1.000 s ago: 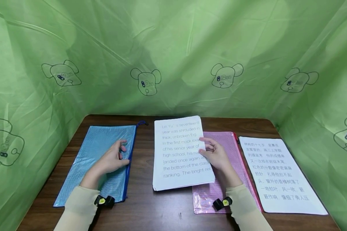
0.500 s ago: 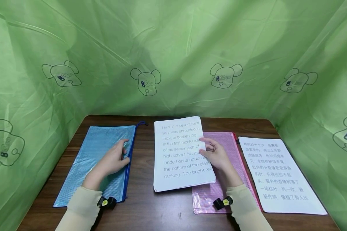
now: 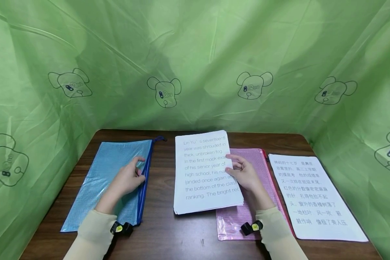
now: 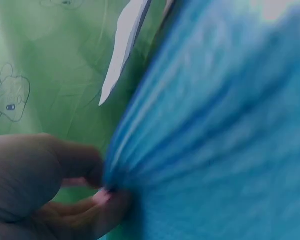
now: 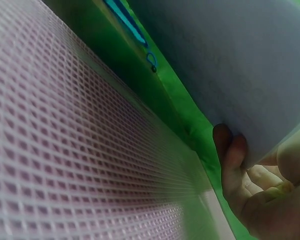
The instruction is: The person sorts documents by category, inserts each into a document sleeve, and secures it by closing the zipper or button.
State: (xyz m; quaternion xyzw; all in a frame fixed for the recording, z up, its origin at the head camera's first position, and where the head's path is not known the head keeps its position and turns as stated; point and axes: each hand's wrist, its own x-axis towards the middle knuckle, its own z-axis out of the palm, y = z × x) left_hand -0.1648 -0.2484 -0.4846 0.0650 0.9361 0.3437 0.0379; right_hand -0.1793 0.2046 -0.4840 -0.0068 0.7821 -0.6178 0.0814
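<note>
A blue mesh zipper pouch (image 3: 107,173) lies on the left of the table. My left hand (image 3: 126,178) is over its right side, thumb and fingertips pinching the upper layer near the zipper edge. In the left wrist view, the blue sheet (image 4: 215,115) gathers into folds running from the pinch. My right hand (image 3: 244,174) holds a stack of white printed sheets (image 3: 203,173) by its right edge, thumb on top and fingers underneath. The stack is tilted and overlaps a pink mesh zipper pouch (image 3: 225,227). From below, the right wrist view shows the stack's underside (image 5: 240,70).
Another stack of printed sheets (image 3: 318,202), with Chinese text, lies at the right of the pink pouch. The brown wooden table (image 3: 169,238) is bounded by a green cloth backdrop (image 3: 201,108). A zipper pull (image 3: 159,138) sticks out from the blue pouch's far corner.
My left thumb and fingers have drawn together on the blue pouch, and its upper layer now stands lifted along the zipper edge. The right hand and its paper stack have shifted slightly right.
</note>
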